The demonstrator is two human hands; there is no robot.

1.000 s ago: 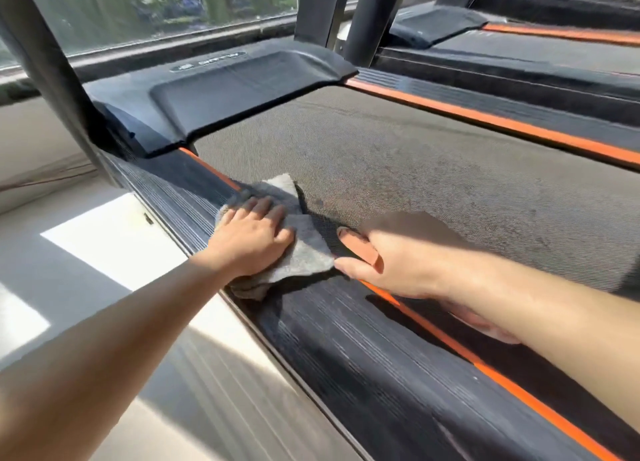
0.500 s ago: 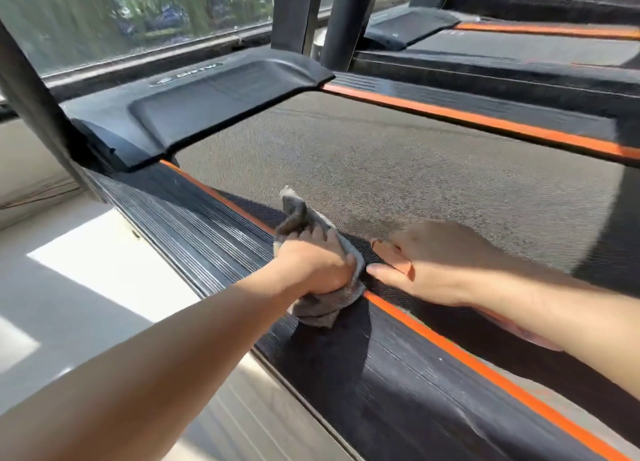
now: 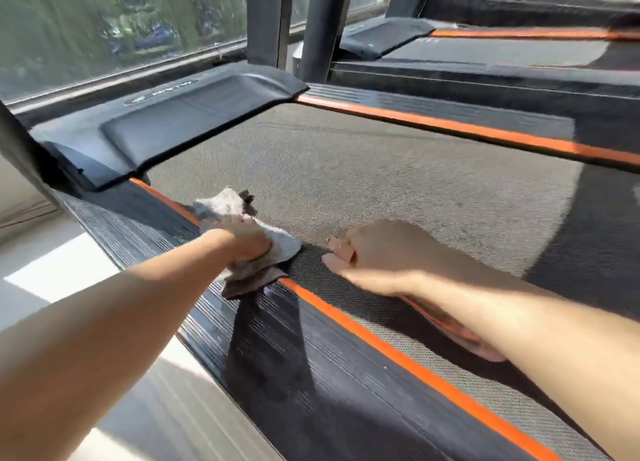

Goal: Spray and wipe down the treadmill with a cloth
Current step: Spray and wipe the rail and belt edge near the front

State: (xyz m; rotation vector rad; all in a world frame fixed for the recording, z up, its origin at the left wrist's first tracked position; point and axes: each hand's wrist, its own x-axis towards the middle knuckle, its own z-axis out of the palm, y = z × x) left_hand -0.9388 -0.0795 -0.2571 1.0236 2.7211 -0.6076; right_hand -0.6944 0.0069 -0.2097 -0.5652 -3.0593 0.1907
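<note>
- Bunched up now, the grey cloth (image 3: 282, 249) has left the black side rail (image 3: 311, 374), where it lay spread flat a second ago, and sits across the orange stripe (image 3: 381, 346) at the near edge of the belt (image 3: 398, 169).
- Of the two hands, the left hand (image 3: 247, 242) has gone from pressing flat to gripping, its fingers curled into the wad. One loose corner sticks up toward the motor cover (image 3: 194, 124).
- Just beside the cloth but apart from it, the right hand (image 3: 381, 252) lies palm down on the belt. Its fingers are close together and fairly straight, and it holds nothing that shows.
- By the look of its folds, the cloth is light, soft and limp. It will crumple rather than keep a shape, so a full-palm hold on its middle should serve better than a pinch at a corner.
- By contrast, the treadmill (image 3: 433, 121) is rigid and fixed. The ribbed rail probably traps dust in its grooves, and the woven belt may drag at the fabric.
- Sunlight from the window (image 3: 104, 30) falls across the deck, and no spray bottle is in view.
</note>
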